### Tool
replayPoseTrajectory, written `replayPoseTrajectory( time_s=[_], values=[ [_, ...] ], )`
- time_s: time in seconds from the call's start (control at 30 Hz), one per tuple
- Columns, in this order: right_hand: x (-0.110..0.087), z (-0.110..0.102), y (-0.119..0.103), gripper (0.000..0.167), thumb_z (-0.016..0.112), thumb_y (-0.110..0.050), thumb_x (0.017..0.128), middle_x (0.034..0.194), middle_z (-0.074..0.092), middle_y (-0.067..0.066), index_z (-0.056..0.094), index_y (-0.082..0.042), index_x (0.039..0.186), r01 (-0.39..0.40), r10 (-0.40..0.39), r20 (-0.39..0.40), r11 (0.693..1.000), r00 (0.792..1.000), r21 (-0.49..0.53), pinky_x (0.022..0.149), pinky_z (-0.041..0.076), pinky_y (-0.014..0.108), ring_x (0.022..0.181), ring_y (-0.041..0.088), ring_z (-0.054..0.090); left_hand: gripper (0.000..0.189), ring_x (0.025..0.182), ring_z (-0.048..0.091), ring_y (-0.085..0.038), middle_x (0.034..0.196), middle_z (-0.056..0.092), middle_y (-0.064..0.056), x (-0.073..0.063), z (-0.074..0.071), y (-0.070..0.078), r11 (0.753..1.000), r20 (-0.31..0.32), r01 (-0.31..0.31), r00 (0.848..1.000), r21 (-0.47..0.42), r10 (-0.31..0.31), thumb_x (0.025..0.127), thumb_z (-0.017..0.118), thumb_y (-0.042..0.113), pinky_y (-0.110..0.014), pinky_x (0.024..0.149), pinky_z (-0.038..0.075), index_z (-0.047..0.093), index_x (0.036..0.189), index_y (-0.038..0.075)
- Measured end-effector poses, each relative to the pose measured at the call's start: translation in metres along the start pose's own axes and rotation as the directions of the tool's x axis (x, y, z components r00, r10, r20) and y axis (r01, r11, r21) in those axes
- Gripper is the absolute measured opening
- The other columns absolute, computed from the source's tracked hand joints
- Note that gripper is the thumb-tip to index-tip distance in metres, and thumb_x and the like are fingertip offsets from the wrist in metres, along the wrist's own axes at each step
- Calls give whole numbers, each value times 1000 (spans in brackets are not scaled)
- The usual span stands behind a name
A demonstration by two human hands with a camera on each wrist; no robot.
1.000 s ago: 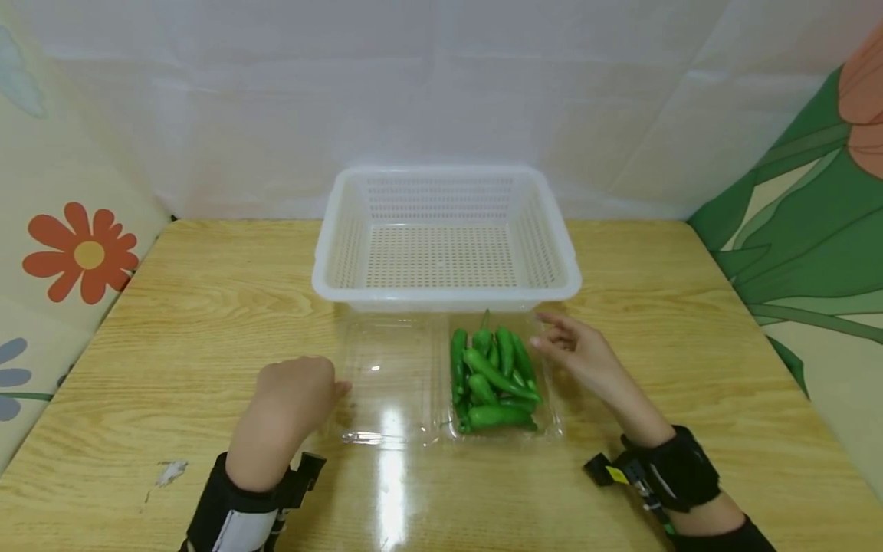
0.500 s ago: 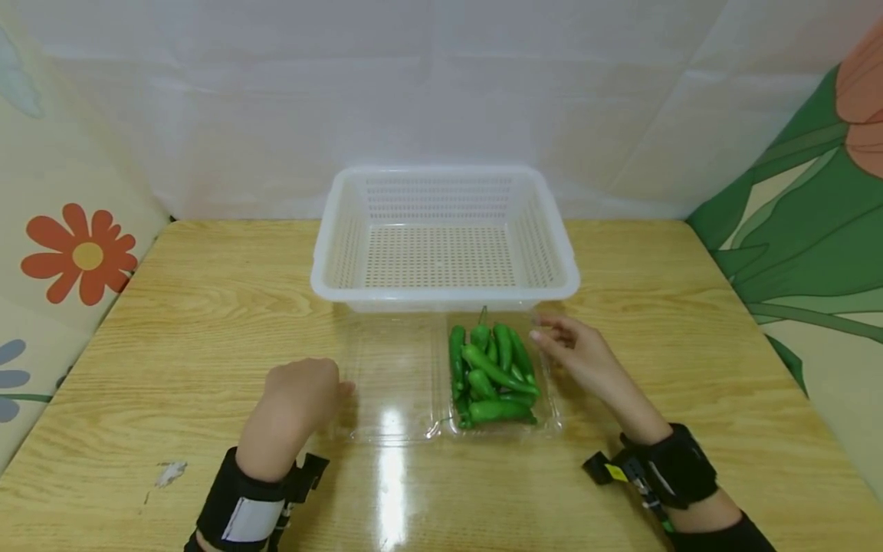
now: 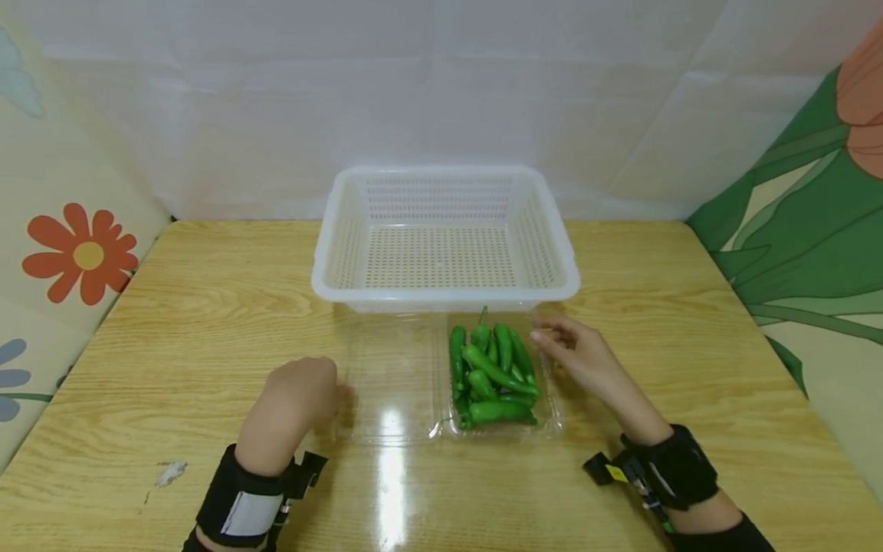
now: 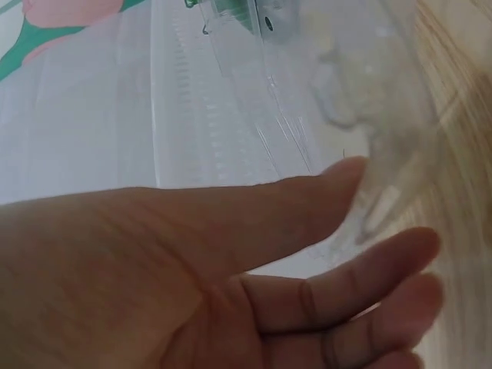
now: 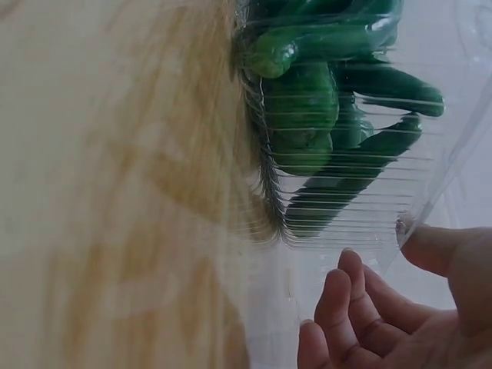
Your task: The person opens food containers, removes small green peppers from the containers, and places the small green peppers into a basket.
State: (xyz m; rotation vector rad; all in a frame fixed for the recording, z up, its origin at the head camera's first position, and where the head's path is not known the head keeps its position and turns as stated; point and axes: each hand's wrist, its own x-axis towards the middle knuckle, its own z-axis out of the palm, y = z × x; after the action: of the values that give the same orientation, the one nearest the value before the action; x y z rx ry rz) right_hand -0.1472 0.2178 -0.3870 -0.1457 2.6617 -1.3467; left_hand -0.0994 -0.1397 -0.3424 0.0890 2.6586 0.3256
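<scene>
A clear plastic box (image 3: pixel 553 425) sits at the centre of the frame, slightly right and low, with green peppers (image 3: pixel 493 376) piled inside its right half. Its lid (image 3: pixel 389 360) lies folded back on the left. The thin plastic should be light, springy and rather slick, likely to flex or crack if squeezed hard, while the peppers look firm and smooth, apt to slide if the box tips. The rim and outer corners seem the soundest places to take hold.

The right hand (image 3: pixel 579 353) grips the box's rim near its upper right corner, thumb on the edge and fingers curled beneath. The left hand (image 3: pixel 300 395) is at the lid's left edge; in its wrist view the thumb meets the plastic and the fingers lie apart from the thumb, but I cannot tell whether they pinch it.

Just above the box in the frame stands a white basket (image 3: pixel 444 294). All rest on a wood-grain table (image 3: pixel 207 291), with a white sheet (image 3: pixel 441 92) across the top and floral panels (image 3: pixel 86 257) at both sides.
</scene>
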Motion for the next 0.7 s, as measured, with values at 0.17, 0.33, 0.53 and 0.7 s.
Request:
replayPoseTrajectory(
  time_s=[0.17, 0.33, 0.53, 0.7],
  values=[
    [0, -1, 0, 47, 60, -28, 101, 108, 67, 21, 57, 6, 133, 15, -15, 8, 1000, 1000, -22, 59, 54, 27, 86, 18, 62, 36, 57, 52, -20, 63, 56, -4, 5, 1, -3, 1000, -16, -4, 1000, -11, 4, 95, 67, 29, -32, 52, 43, 60, 66, 9],
    [-2, -4, -2, 45, 57, -27, 102, 112, 67, 21, 57, 7, 133, 45, -43, 43, 997, 998, -55, 63, 54, 28, 86, 21, 62, 43, 55, 48, -18, 60, 50, -2, 7, 2, -7, 998, -50, -16, 999, -53, 13, 90, 73, 35, -31, 51, 41, 52, 61, 11],
    [-6, -11, -4, 42, 56, -25, 103, 110, 70, 18, 58, 5, 132, 97, -90, 54, 987, 994, -132, 74, 54, 31, 91, 24, 66, 44, 52, 40, -13, 57, 42, 3, 9, 1, -5, 995, -66, -66, 996, -70, 62, 93, 70, 30, -28, 50, 36, 49, 59, 12],
    [-7, -13, -6, 43, 56, -27, 103, 108, 71, 15, 58, 3, 134, 99, -91, 58, 980, 994, -174, 76, 53, 38, 91, 25, 65, 18, 64, 55, -14, 77, 64, 0, 13, 0, -1, 988, -121, -152, 981, -13, 150, 95, 68, 25, -33, 60, 48, 66, 89, 8]
  ],
)
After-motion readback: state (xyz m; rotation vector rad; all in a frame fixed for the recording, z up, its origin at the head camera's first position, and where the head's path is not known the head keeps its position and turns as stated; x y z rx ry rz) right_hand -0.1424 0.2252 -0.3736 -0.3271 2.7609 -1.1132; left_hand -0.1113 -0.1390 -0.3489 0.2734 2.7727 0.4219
